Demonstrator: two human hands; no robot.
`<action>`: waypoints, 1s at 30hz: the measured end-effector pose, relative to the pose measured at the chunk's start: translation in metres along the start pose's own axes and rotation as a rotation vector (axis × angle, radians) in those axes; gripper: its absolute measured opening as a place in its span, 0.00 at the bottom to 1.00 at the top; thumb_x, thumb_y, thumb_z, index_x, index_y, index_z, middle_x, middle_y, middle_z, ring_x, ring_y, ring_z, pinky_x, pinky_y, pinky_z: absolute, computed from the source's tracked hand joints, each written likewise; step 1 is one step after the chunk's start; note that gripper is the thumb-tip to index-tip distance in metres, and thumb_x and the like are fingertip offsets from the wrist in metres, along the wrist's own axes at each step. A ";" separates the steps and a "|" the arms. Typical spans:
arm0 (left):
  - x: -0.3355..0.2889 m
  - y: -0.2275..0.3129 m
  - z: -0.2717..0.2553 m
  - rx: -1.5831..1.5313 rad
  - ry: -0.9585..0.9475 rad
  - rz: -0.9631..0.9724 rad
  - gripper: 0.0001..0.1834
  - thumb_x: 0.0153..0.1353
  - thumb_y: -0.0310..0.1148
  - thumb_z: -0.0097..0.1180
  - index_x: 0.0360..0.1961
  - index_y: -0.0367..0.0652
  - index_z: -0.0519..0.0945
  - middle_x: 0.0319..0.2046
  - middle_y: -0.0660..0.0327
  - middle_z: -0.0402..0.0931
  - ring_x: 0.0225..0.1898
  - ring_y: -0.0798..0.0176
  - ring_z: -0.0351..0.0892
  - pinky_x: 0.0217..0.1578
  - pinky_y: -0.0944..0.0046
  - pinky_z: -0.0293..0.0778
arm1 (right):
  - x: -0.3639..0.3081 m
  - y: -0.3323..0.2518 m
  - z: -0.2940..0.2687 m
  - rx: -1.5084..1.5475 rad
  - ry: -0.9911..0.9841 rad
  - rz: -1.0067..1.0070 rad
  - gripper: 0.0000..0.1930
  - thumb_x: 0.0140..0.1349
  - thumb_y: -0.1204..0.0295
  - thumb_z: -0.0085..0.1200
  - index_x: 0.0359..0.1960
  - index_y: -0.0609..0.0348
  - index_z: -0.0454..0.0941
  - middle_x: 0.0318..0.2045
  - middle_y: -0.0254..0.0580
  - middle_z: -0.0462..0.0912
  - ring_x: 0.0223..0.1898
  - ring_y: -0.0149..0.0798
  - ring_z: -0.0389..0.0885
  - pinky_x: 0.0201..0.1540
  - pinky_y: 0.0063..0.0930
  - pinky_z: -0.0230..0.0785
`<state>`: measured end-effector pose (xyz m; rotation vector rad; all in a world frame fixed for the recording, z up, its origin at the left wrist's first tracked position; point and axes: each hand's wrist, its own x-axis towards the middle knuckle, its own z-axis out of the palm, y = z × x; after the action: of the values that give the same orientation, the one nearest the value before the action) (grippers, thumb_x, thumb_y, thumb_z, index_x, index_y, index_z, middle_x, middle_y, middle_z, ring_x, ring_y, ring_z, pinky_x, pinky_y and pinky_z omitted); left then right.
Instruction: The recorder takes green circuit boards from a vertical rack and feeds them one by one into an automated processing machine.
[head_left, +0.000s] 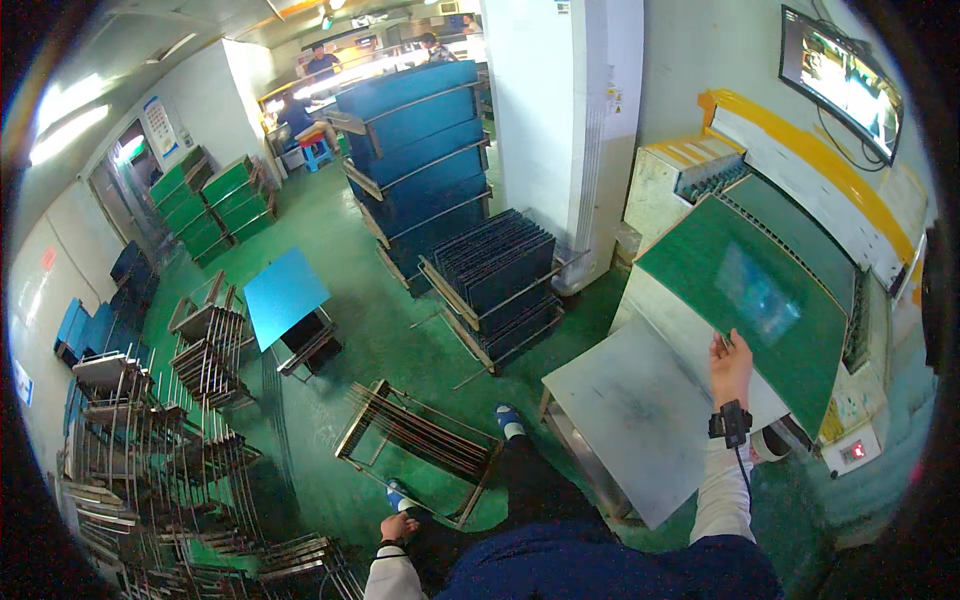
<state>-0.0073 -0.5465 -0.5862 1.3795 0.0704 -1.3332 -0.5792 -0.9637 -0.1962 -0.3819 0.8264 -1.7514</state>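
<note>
A large green panel [722, 288] lies tilted over the front of a machine at the right. My right hand [731, 362] is at its near edge, with the fingers closed on that edge. A small dark device with a cable [732, 424] is strapped to my right wrist. Low down near my leg, my left hand [398, 527] hangs with its fingers curled, and I see nothing in it. Beside it on the floor stands a metal rack [425, 440] with several thin slats.
A grey metal table [630, 410] stands between me and the machine [815, 165]. Tall blue racks [415, 165] and a rack of dark panels [495, 270] stand ahead. A blue panel [285, 295] tops another stand. Metal racks [160, 430] crowd the left. A screen [842, 80] hangs above the machine.
</note>
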 end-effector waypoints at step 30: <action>-0.020 0.008 0.040 0.641 0.364 -0.027 0.16 0.53 0.39 0.48 0.30 0.35 0.76 0.24 0.55 0.78 0.21 0.63 0.77 0.22 0.65 0.72 | 0.116 -0.018 -0.077 -0.144 -0.147 0.023 0.14 0.59 0.66 0.45 0.41 0.65 0.69 0.36 0.46 0.75 0.36 0.35 0.74 0.38 0.22 0.68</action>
<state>-0.0342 -0.5655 -0.5544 2.1616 -0.1053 -1.1540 -0.6794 -1.0428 -0.2545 -0.5882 0.8498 -1.6266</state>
